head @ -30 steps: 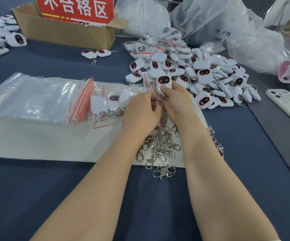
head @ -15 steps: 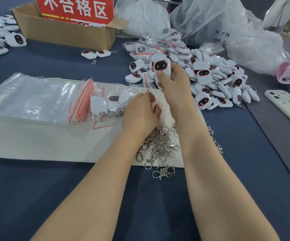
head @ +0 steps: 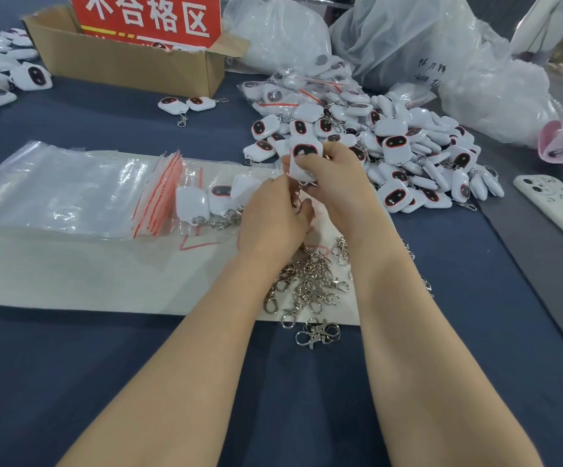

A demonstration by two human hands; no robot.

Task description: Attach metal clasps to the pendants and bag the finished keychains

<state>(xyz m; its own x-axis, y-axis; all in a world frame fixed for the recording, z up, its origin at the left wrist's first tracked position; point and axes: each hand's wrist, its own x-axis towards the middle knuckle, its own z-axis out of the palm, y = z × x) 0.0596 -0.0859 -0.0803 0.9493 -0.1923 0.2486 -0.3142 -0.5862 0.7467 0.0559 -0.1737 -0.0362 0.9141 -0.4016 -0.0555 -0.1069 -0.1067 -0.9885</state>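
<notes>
The right hand [head: 334, 183] grips a pendant [head: 305, 156] face up, thumb and fingers curled round its sides, which leaves its lower edge free toward the left hand [head: 273, 217]. The left hand's fingers are curled with their tips meeting at that edge, pinching what looks like a clasp [head: 297, 193]; only a glint of metal shows between the hands, so I cannot be sure. By this, the hooking-on step is in hand, done low over the mat [head: 71, 274] on the desk [head: 138, 382] so a slip drops nothing far. Loose clasps [head: 310, 288] lie heaped under the wrists, and the pendants [head: 408, 156] are piled just beyond the right hand, both supplies within easy reach. Bags [head: 71, 187] are stacked flat to the left, and one bag [head: 202, 170] beside the stack already holds a few keychains [head: 221, 193], near enough to take the next one
</notes>
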